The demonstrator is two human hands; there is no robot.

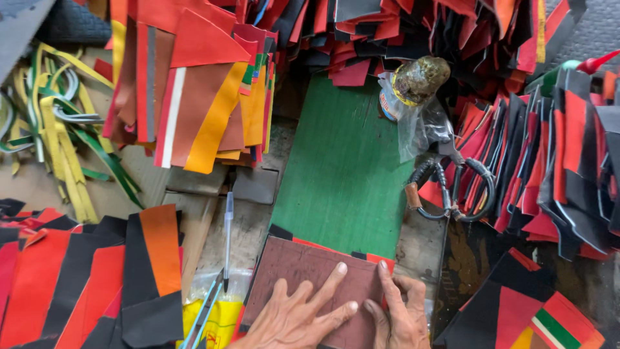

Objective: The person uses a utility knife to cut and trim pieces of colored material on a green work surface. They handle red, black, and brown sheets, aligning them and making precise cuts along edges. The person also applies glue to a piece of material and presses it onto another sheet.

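I see a flat brown leather piece (303,271) lying at the bottom centre of the workbench, roughly rectangular, with a matt, slightly grainy face. It sits on top of thin red and black pieces (371,258) whose edges peek out along its upper side. My left hand (294,317) lies flat on it, fingers spread wide and pressed down, the index fingertip reaching toward the piece's upper right part. My right hand (400,310) rests at the piece's right edge, fingers close together and laid along that edge, one fingertip just beside the left index tip. Neither hand pinches anything; both only press on the leather.

Just above the piece lies a smooth green board (342,174), long and angled. At its right edge rest black-handled scissors (452,187), partly under a crumpled clear plastic bag (420,129) that holds a rough, lumpy brownish ball (421,79). Left of the piece a clear pen (227,232) lies upright on the worn wood, with a yellow plastic packet (216,317) below it. Stacks of red, black and orange cut pieces (194,84) crowd all around, and yellow and green strips (58,129) tangle at far left.
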